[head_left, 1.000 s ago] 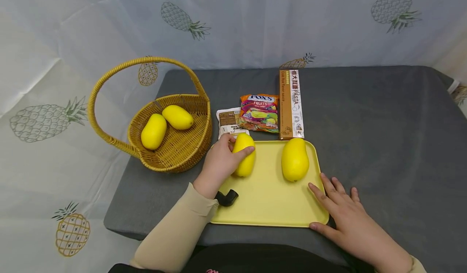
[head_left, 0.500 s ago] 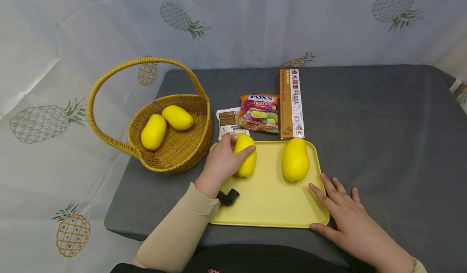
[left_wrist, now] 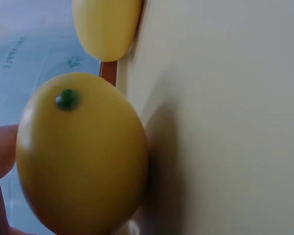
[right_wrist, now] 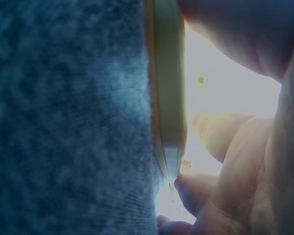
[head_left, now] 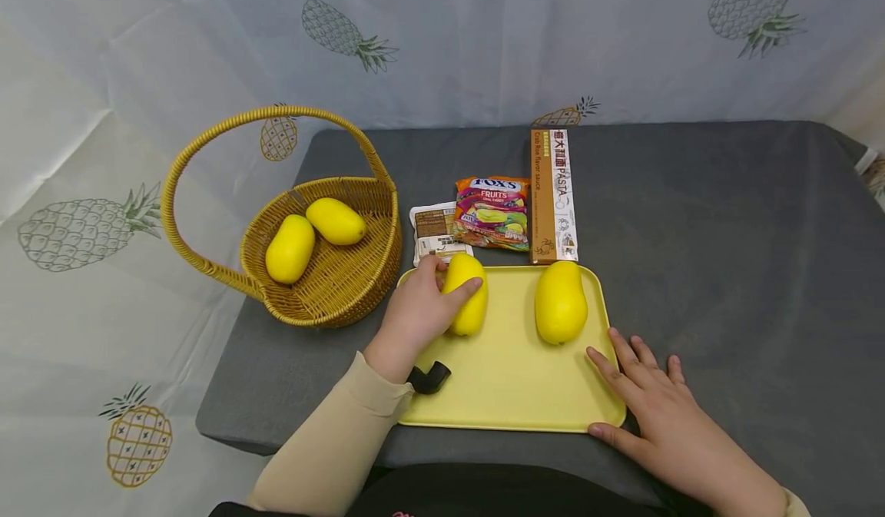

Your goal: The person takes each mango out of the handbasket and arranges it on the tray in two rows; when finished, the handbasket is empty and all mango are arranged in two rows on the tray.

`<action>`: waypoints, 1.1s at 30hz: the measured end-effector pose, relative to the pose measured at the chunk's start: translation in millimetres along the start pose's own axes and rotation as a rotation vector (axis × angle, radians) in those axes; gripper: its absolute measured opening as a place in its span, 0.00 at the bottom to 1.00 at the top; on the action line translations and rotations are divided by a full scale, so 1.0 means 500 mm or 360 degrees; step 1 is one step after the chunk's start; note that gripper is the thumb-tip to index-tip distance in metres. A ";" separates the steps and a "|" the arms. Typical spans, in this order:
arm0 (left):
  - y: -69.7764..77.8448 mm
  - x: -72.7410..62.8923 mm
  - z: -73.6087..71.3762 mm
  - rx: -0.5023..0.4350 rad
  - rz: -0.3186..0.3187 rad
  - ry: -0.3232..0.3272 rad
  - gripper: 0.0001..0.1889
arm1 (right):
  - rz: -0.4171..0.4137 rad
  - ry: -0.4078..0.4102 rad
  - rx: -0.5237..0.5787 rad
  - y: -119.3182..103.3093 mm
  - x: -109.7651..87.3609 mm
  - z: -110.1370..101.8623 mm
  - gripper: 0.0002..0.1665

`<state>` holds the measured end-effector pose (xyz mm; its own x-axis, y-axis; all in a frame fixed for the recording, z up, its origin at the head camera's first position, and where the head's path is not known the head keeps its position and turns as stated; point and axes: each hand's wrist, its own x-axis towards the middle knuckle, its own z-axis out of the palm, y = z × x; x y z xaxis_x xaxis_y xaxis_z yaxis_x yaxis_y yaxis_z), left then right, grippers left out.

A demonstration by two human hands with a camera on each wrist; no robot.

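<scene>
My left hand point(head_left: 415, 309) grips a yellow mango point(head_left: 472, 319) at the left side of the pale yellow tray point(head_left: 512, 382), thumb across its top and fingers on its left side. Seen from the left wrist, this mango point(left_wrist: 83, 161) has a small green stem nub and casts a shadow on the tray. A second mango point(head_left: 560, 303) lies at the tray's back right. My right hand point(head_left: 653, 405) rests with fingers spread at the tray's right edge. In the right wrist view, fingertips are right by the tray's side point(right_wrist: 169, 88).
To the left stands a wicker basket point(head_left: 366, 290) with a tall handle and two mangoes point(head_left: 290, 248) inside. Behind the tray lie a brown-and-white packet point(head_left: 435, 229), a Fox's candy bag point(head_left: 492, 213) and a pasta box point(head_left: 553, 194). A black curved piece point(head_left: 430, 379) juts from beneath my left wrist.
</scene>
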<state>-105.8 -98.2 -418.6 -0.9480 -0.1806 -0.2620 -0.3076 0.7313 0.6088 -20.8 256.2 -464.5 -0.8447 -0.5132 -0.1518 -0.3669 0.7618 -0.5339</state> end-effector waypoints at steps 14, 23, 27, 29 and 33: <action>0.010 -0.033 -0.037 0.0165 0.0083 0.0106 0.43 | -0.0012 0.0010 -0.0015 0.002 -0.002 0.002 0.59; 0.019 -0.055 -0.081 -0.0103 0.0166 0.0177 0.36 | -0.0013 0.0009 -0.0018 0.001 0.000 0.003 0.59; 0.020 -0.057 -0.104 -0.0233 0.0190 0.0197 0.36 | -0.0008 0.0003 -0.0008 0.002 0.000 0.003 0.58; 0.020 -0.057 -0.117 -0.0270 0.0205 0.0217 0.36 | -0.0005 -0.0001 -0.0004 0.002 0.000 0.004 0.58; 0.018 -0.053 -0.150 -0.0281 0.0217 0.0266 0.36 | 0.0002 -0.0008 0.0005 0.002 0.000 0.004 0.59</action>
<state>-89.4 -136.1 -350.0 -0.9774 -0.2051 -0.0504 -0.1718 0.6331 0.7548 -20.5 256.2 -466.8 -0.8432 -0.5143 -0.1562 -0.3648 0.7610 -0.5364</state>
